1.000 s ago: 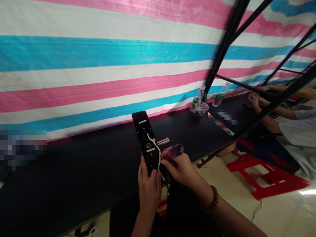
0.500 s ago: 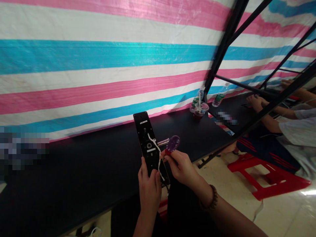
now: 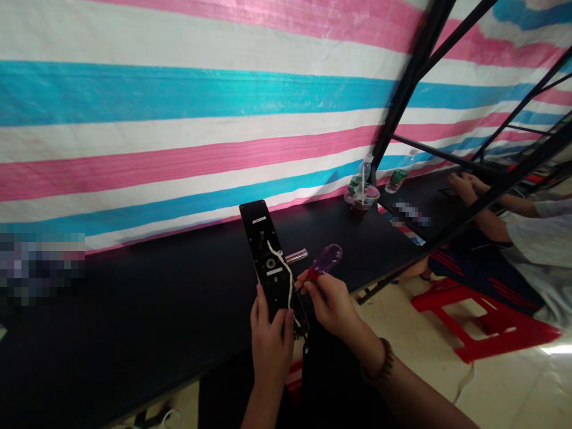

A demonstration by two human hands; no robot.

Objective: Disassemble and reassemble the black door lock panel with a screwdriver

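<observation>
A long black panel (image 3: 257, 229), with small labels and screw holes on its face, leans tilted over the table's front edge. Along it runs a white cable (image 3: 282, 260). My left hand (image 3: 271, 333) grips the panel's lower part, thumb on the face and fingers at its left edge. In my right hand (image 3: 333, 301) is a screwdriver with a see-through purple and red handle (image 3: 326, 260). Its handle points up and to the right; the tip is close to the panel's right edge, and whether it touches I cannot tell.
Behind the panel lies a small clear packet (image 3: 297, 256) on the black table (image 3: 179, 286). A drink cup with a straw (image 3: 364, 198) and bottles (image 3: 395, 180) stand at the back right, near a black metal frame (image 3: 397, 101). Another person sits on a red stool (image 3: 473, 325) at the right.
My right hand has shifted slightly right, and the screwdriver has tilted further, its handle moving right and its tip toward the panel's right edge. My left hand keeps its hold on the panel.
</observation>
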